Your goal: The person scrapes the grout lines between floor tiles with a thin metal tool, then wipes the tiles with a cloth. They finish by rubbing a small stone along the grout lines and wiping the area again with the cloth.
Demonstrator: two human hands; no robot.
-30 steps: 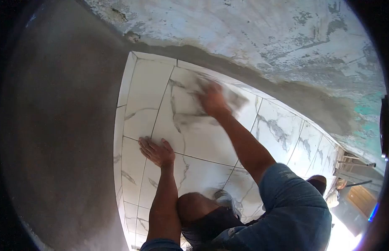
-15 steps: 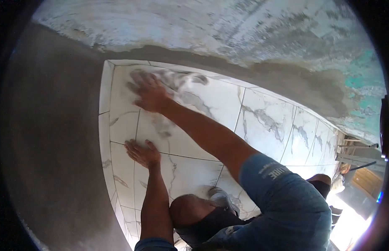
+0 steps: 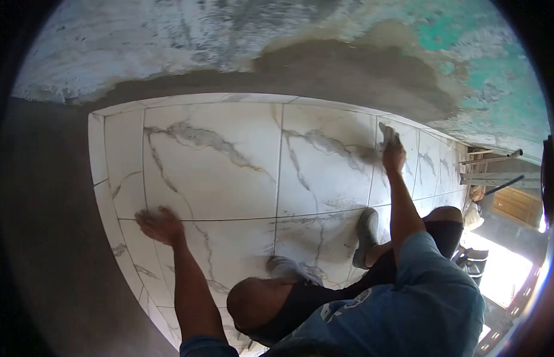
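Across the top, from 10 to 2 o'clock, runs a rough plaster wall (image 3: 170, 41), blotched grey-white with teal paint towards 1 o'clock. A dark band of wet mortar (image 3: 348, 71) lies along its foot. Below it, a tiled floor (image 3: 223, 178) of large white, grey-veined marble-look tiles fills the centre, its thin joints showing. Bare grey cement (image 3: 45, 226) borders the tiles at 9 o'clock. At 3 o'clock, pale planks (image 3: 497, 177) lie near a bright opening. The person kneels at 5 o'clock in a blue shirt (image 3: 420, 297), with one grey shoe (image 3: 366, 235) on the tiles. The left hand (image 3: 160, 225) rests at 8 o'clock, released, fingers spread flat on a tile. The right hand (image 3: 394, 156), at 2 o'clock, is closed on a pale rag (image 3: 387, 133) pressed to the tile just below the mortar.
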